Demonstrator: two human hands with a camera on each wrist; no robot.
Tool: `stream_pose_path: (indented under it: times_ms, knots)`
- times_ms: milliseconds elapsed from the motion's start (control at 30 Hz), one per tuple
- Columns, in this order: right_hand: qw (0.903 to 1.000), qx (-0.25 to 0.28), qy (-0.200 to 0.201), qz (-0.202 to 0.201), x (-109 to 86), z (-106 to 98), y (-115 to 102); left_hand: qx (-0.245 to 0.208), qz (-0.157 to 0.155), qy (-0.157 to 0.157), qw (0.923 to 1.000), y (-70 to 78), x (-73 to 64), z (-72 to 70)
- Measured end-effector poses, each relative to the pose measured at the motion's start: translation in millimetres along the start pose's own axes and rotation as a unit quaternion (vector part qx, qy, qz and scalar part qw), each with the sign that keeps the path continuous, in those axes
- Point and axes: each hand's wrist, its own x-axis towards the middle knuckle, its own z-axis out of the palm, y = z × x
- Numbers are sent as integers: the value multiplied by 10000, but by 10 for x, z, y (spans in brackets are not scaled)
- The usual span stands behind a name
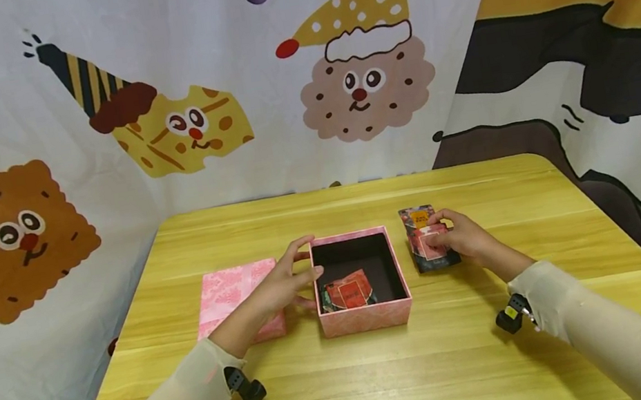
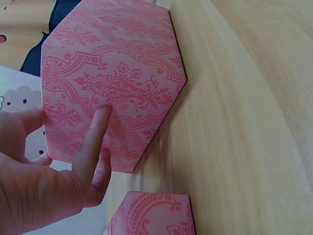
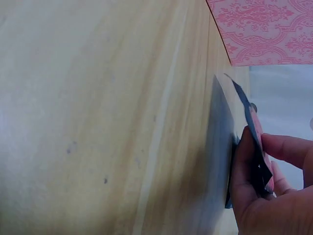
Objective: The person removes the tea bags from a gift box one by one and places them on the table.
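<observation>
An uncovered pink patterned box (image 1: 366,318) with a dark inside stands mid-table. A small red and dark packet (image 1: 349,291) lies in it. My left hand (image 1: 277,284) holds the box's left wall, thumb at the rim and fingers along the outside. In the left wrist view, one finger touches the patterned wall (image 2: 127,78). To the right of the box, my right hand (image 1: 459,237) pinches a small packet (image 3: 250,120) with a dark back and pinkish front, tilted up. Under it is a dark packet (image 1: 420,216) with an orange label, partly covered by the hand.
A pink patterned lid or second box (image 1: 237,290) lies left of the box, partly behind my left forearm. The wooden table (image 1: 375,387) ends at a cartoon-printed cloth (image 1: 278,172) at the back. Each wrist wears a black strapped device (image 1: 250,389).
</observation>
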Motion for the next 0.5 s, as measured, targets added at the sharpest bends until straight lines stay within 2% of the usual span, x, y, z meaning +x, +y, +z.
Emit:
stream_pose_path:
  times_ms: [267, 500]
  knots:
    - [9975, -633, 241, 201, -12, 55, 41, -50, 2, 39, 10000, -5, 3, 5]
    - [9916, -1222, 411, 93, -13, 76, 20, 1, -27, 71, 10000, 2, 2, 7]
